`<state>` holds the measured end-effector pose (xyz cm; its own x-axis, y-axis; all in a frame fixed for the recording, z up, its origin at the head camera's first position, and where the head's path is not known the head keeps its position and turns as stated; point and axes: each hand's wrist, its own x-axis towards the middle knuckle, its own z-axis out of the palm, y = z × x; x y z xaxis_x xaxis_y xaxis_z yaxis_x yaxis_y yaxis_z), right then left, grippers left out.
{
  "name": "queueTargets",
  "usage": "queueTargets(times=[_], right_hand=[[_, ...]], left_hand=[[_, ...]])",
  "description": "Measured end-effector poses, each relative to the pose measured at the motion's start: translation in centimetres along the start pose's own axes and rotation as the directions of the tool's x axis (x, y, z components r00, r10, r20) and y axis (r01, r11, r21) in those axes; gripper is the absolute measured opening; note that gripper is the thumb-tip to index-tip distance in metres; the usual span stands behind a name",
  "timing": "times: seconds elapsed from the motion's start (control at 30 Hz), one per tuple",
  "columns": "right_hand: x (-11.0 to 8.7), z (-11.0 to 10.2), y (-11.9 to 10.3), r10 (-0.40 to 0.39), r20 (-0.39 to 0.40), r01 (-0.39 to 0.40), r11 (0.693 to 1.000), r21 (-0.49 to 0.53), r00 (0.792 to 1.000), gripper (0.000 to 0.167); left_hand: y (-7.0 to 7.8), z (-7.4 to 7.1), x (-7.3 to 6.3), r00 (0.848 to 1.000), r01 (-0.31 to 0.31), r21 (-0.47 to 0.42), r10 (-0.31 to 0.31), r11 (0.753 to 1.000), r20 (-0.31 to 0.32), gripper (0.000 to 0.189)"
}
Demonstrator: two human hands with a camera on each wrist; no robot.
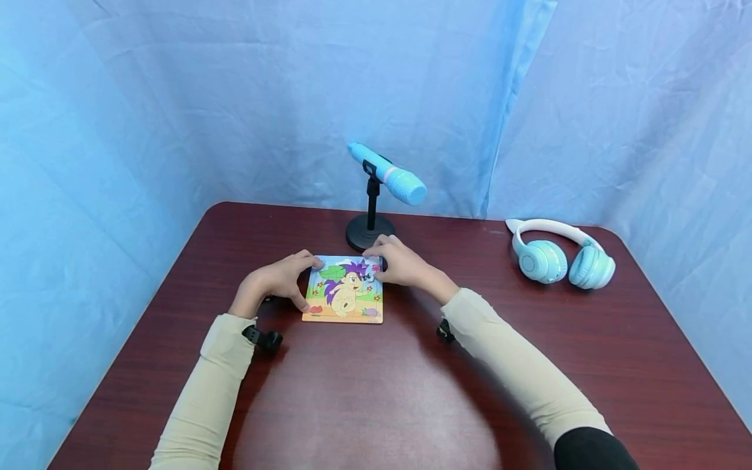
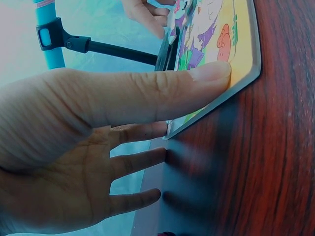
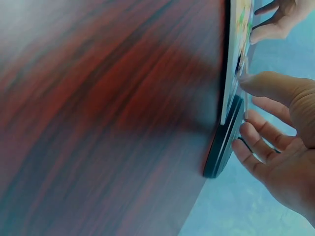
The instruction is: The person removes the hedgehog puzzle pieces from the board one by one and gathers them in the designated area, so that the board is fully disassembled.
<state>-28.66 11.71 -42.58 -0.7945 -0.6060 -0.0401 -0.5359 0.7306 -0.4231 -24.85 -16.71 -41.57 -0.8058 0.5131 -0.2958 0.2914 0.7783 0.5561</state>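
A square jigsaw puzzle (image 1: pixel 343 294) with a cartoon purple-spined hedgehog lies flat on the table. My left hand (image 1: pixel 281 277) steadies its left side, the fingers fairly straight. In the left wrist view the thumb (image 2: pixel 211 73) rests on the picture near one corner, and a fingertip touches the board's edge. My right hand (image 1: pixel 402 261) pinches a puzzle piece (image 1: pixel 371 269) over the upper right part of the picture. From the left wrist, that piece (image 2: pixel 178 18) shows tilted up from the board. The right wrist view has it edge-on between thumb and fingers.
Just behind the puzzle stands a blue microphone (image 1: pixel 402 184) on a black round-based stand (image 1: pixel 371 232). Blue and white headphones (image 1: pixel 543 261) lie at the back right of the dark wood table (image 1: pixel 364 391). Blue curtains (image 1: pixel 282 104) hang behind and at both sides.
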Motion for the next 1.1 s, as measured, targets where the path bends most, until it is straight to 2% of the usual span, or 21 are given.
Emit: queueTargets(times=[0.17,0.3,0.47,0.7,1.1], right_hand=[[-0.8,-0.4,1.6,-0.051,-0.053,0.051,0.999,0.006,0.997,0.041],[-1.8,-1.0,2.9,-0.039,-0.069,0.039,0.999,-0.010,0.997,0.038],[-3.7,-2.0,4.5,-0.028,-0.097,0.025,0.999,-0.033,0.995,0.036],[-6.9,-3.1,7.6,-0.085,-0.139,0.077,0.995,-0.060,0.987,0.033],[-11.3,-4.4,12.1,0.008,-0.132,-0.019,0.997,-0.081,0.991,0.034]], left_hand=[[-0.2,0.1,0.0,1.000,0.002,-0.010,-0.002,1.000,0.001,0.088],[-0.4,0.1,0.0,1.000,0.002,-0.019,-0.003,1.000,-0.002,0.089],[-0.6,0.1,-0.1,1.000,0.010,-0.021,-0.011,1.000,-0.006,0.090],[-0.6,0.1,0.0,1.000,0.021,-0.022,-0.021,1.000,-0.001,0.089],[-0.7,0.2,-0.1,1.000,0.002,-0.030,-0.003,1.000,-0.004,0.087]])
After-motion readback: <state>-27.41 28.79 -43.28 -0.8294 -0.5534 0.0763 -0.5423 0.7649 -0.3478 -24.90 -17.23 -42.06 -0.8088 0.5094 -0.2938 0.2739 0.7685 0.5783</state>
